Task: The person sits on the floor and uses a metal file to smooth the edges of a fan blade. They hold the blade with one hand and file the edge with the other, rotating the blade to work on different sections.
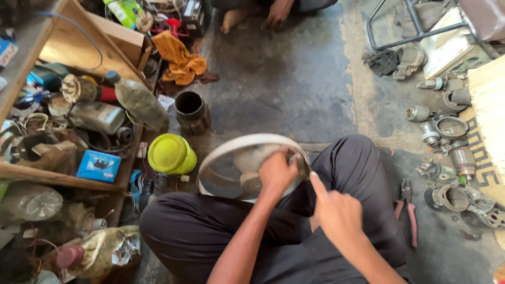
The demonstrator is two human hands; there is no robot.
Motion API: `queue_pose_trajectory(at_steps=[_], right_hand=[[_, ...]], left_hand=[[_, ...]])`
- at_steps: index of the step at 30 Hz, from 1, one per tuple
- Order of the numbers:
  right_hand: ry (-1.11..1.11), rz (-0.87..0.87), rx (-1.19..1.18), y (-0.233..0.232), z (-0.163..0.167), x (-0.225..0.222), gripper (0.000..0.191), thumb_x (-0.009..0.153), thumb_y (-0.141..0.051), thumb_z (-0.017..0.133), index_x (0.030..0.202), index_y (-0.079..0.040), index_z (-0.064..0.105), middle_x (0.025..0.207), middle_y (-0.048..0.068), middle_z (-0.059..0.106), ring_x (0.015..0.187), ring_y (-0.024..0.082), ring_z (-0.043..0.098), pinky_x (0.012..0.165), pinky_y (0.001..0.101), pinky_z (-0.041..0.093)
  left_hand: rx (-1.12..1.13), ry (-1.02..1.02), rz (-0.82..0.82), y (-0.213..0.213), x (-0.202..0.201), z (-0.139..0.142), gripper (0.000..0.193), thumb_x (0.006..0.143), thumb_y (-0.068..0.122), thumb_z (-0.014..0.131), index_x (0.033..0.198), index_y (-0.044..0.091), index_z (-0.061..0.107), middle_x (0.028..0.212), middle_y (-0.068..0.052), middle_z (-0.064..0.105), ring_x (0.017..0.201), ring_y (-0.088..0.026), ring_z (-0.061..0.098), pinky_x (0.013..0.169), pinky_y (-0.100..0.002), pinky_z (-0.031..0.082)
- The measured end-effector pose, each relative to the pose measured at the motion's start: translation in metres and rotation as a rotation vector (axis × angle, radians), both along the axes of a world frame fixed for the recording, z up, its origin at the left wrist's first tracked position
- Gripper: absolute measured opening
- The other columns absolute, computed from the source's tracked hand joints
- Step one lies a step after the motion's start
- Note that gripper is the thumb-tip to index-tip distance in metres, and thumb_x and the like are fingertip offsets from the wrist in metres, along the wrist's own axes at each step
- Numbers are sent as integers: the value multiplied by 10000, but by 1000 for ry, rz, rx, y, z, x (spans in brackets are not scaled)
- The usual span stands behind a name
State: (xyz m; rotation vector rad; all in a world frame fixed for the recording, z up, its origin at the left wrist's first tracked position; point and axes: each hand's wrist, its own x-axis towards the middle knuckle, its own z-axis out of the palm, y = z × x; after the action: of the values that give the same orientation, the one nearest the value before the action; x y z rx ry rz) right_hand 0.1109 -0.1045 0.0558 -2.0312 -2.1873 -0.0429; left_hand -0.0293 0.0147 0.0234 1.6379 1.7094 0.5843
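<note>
Small fan [247,168] with a white ring, sat on the floor between the bent knees; left hand [277,171] closed on its rim and middle, right hand [336,210] just beside, apart from the left, one finger out, holding nothing. Could have tipped or slipped with only one hand gripping; yellow lid [171,153] and pliers [407,210] lay near on the concrete floor [284,79].

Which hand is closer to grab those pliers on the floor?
Probably the right hand. It is free, one finger out, on the side where the pliers lie. The left hand rests on the fan.
</note>
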Motion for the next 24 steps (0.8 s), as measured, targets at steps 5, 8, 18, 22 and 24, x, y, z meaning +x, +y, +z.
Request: queue_pose_trajectory(at_steps=[5, 8, 18, 22, 24], right_hand=[[-12, 24, -18, 10, -3, -5, 665, 784, -121, 647, 1441, -180, 565, 550, 97, 645, 462, 307, 647, 452, 451, 520], [-25, 26, -95, -28, 7, 0, 725, 769, -126, 648, 1484, -202, 553, 570, 90, 653, 437, 308, 650, 440, 457, 524], [-57, -30, -52, 21, -7, -11, 649, 780, -116, 650, 1421, -194, 586, 556, 89, 651, 458, 300, 658, 446, 455, 528], [-37, 36, -39, -14, 4, -6, 748, 706, -108, 657, 1450, -142, 580, 551, 90, 642, 446, 298, 651, 435, 442, 525], [-78, 28, -73, -36, 9, -1, 764, 735, -100, 651, 1493, -156, 571, 545, 91, 647, 435, 288, 652, 430, 438, 527]], left_hand=[[146, -24, 41, -2, -5, 12, 267, 856, 381, 725, 992, 153, 753, 957, -97, 775, 933, -332, 726, 804, -463, 538], [144, -6, 92, 3, -7, 12, 272, 848, 389, 738, 997, 164, 769, 946, -109, 773, 932, -338, 725, 809, -464, 537], [75, 1, 29, -12, -2, 9, 291, 893, 401, 708, 1063, 169, 754, 981, -113, 767, 938, -353, 717, 802, -482, 531], [213, 3, 64, -3, -4, 4, 272, 856, 390, 723, 1002, 167, 781, 978, -104, 772, 934, -352, 722, 798, -478, 538], [247, 2, 97, -1, -2, 2, 277, 849, 392, 727, 1002, 167, 778, 970, -107, 774, 933, -349, 725, 804, -476, 539]])
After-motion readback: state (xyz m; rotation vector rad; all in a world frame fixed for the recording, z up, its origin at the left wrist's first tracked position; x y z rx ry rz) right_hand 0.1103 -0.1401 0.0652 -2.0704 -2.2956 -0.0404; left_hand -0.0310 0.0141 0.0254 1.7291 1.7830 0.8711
